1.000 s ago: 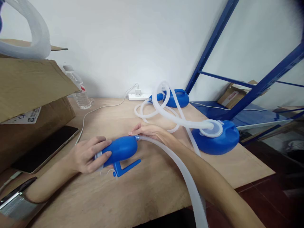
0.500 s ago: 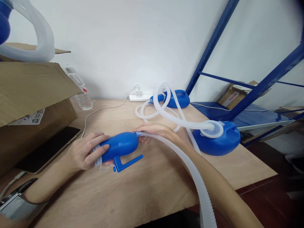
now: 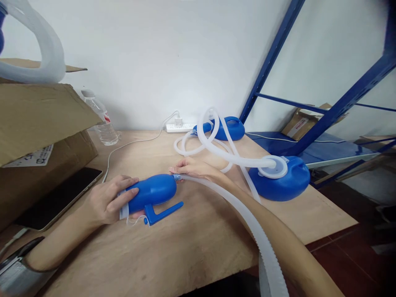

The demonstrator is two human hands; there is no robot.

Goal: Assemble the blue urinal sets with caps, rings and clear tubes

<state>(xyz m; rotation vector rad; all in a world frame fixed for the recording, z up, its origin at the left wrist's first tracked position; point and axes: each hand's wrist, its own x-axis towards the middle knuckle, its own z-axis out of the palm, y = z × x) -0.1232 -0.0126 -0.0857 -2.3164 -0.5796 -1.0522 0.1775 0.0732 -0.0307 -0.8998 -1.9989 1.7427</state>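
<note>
My left hand [image 3: 113, 200] is wrapped round the wide left end of a blue plastic bottle-shaped piece [image 3: 154, 189]. A whitish collar [image 3: 124, 209] shows at that end, and an L-shaped blue handle [image 3: 163, 214] juts from the near side. At its narrow right end a clear clamp [image 3: 177, 177] joins it to a translucent white hose [image 3: 227, 194], which curves down to the right past my forearm. My right hand [image 3: 192, 167] closes round the hose at this joint, thumb above and fingertips below, partly hidden by the hose.
A blue container [image 3: 283, 187] with a white cap and coiled hose lies at right, another blue container [image 3: 229, 128] behind it. Cardboard box [image 3: 46, 107], phone [image 3: 62, 200] and water bottle [image 3: 103, 123] stand left. A power strip [image 3: 180, 128] lies along the wall; blue shelving [image 3: 272, 57] rises right.
The view has shifted slightly. My right thumb and index finger have moved up over the joint, from lying lower behind it. My left hand keeps its hold on the blue piece.
</note>
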